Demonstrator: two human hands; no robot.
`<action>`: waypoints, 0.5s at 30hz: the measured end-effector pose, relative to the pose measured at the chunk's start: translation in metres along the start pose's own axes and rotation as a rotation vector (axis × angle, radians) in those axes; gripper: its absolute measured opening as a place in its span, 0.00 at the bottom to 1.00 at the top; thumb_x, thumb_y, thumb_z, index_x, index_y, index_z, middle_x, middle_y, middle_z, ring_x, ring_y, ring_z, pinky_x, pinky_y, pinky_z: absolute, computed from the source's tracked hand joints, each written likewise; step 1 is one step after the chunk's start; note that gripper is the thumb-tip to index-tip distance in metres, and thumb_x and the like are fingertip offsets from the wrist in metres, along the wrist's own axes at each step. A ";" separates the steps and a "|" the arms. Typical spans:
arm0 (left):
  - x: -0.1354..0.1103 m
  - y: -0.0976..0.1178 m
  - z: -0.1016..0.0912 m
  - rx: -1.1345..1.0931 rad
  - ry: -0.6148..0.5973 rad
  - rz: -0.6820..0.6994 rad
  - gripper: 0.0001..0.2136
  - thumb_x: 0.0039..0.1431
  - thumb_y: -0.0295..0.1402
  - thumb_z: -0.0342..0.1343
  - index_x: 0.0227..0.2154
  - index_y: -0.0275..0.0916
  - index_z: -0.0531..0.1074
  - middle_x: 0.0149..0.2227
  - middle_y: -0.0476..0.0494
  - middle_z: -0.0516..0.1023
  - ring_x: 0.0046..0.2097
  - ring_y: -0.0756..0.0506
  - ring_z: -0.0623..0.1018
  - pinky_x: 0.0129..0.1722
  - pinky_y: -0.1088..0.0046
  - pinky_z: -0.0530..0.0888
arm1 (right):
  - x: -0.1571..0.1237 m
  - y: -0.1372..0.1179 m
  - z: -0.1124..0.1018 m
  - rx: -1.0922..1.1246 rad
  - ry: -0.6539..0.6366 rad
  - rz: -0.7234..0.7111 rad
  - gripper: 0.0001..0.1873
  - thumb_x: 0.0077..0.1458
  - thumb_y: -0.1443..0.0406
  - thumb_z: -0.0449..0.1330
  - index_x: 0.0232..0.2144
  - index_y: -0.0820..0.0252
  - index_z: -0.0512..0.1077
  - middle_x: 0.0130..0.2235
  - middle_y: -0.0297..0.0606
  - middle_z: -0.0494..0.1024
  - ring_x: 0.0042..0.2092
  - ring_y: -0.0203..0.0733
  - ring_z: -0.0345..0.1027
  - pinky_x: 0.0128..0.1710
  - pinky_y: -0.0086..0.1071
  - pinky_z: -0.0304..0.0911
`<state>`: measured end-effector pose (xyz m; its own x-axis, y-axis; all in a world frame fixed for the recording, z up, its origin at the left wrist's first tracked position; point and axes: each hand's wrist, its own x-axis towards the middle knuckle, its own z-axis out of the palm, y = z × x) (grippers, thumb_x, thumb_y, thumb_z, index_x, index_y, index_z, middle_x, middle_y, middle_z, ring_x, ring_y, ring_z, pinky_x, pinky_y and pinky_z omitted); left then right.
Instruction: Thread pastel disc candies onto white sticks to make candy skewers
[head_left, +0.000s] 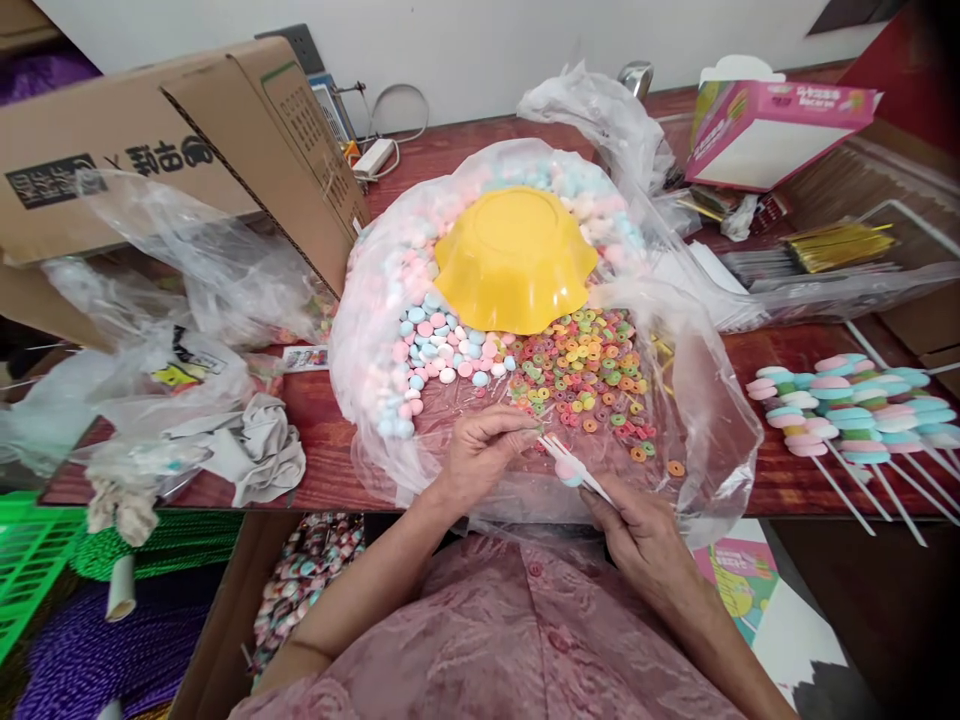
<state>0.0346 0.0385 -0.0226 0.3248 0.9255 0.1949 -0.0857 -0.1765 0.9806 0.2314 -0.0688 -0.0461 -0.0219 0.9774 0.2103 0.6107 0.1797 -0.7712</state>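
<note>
My right hand (641,525) is closed around several white sticks (553,446), their tips pointing up and left. A pink and blue marshmallow (568,472) sits by the sticks near my right fingers. My left hand (486,450) pinches a small greenish piece at the stick tips; it looks like one of the candy rings, though my fingers mostly cover it. Just beyond lie many loose coloured candy rings (589,365) and, left of them, pink, white and blue marshmallows (442,345) on a clear plastic bag (480,410). An upturned yellow bowl (517,255) rests over the pile.
Skewered marshmallow sticks (862,410) lie at the right edge of the table (315,440). A cardboard box (277,150) and crumpled plastic (202,390) occupy the left. At the back right are a pink and white carton (780,135) and a tray with gold ties (840,245).
</note>
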 end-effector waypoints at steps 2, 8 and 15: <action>-0.002 0.000 0.001 -0.138 0.012 -0.137 0.07 0.49 0.36 0.70 0.29 0.39 0.83 0.33 0.45 0.82 0.35 0.49 0.79 0.35 0.73 0.77 | -0.001 0.000 0.002 0.037 0.022 0.047 0.12 0.64 0.61 0.53 0.34 0.56 0.76 0.20 0.28 0.65 0.21 0.35 0.58 0.23 0.29 0.56; -0.006 0.001 0.012 -0.455 0.100 -0.423 0.16 0.36 0.37 0.75 0.31 0.39 0.83 0.34 0.46 0.82 0.34 0.49 0.79 0.38 0.71 0.76 | -0.001 -0.011 0.006 0.130 0.027 0.094 0.14 0.64 0.59 0.53 0.27 0.56 0.71 0.21 0.28 0.65 0.22 0.35 0.60 0.24 0.28 0.58; -0.006 0.012 0.003 -0.349 -0.173 -0.414 0.18 0.42 0.43 0.73 0.36 0.40 0.84 0.38 0.42 0.82 0.35 0.48 0.78 0.35 0.73 0.74 | -0.002 -0.003 0.004 0.083 0.090 0.055 0.10 0.62 0.60 0.56 0.33 0.55 0.75 0.20 0.29 0.67 0.20 0.36 0.60 0.21 0.28 0.56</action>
<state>0.0343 0.0301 -0.0120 0.5442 0.8206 -0.1745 -0.2150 0.3374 0.9165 0.2263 -0.0710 -0.0470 0.0837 0.9727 0.2164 0.5409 0.1381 -0.8297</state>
